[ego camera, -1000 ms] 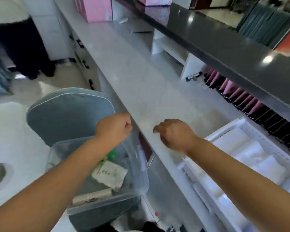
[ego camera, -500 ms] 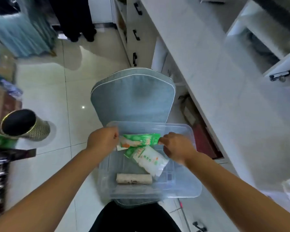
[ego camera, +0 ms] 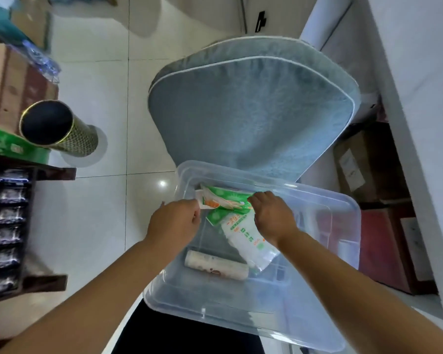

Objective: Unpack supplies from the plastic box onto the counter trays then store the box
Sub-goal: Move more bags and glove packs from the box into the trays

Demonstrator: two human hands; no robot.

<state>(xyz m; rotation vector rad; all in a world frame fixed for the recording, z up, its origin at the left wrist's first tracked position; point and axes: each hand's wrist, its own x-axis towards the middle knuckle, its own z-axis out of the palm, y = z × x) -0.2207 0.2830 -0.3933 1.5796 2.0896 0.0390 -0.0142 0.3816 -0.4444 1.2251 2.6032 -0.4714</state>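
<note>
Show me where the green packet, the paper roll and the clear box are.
green packet [ego camera: 225, 199], head view, printed front.
paper roll [ego camera: 216, 264], head view, middle of its side.
clear box [ego camera: 353, 210], head view, far right rim.

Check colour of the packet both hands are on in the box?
Green packet with white and an orange patch, gripped by left hand and right hand; head view.

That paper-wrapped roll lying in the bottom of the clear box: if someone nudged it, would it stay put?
Probably not. The roll is a cylinder lying on its side on the smooth floor of the plastic box, so it would likely roll. It looks light, and nothing touches it to stop it.
</note>
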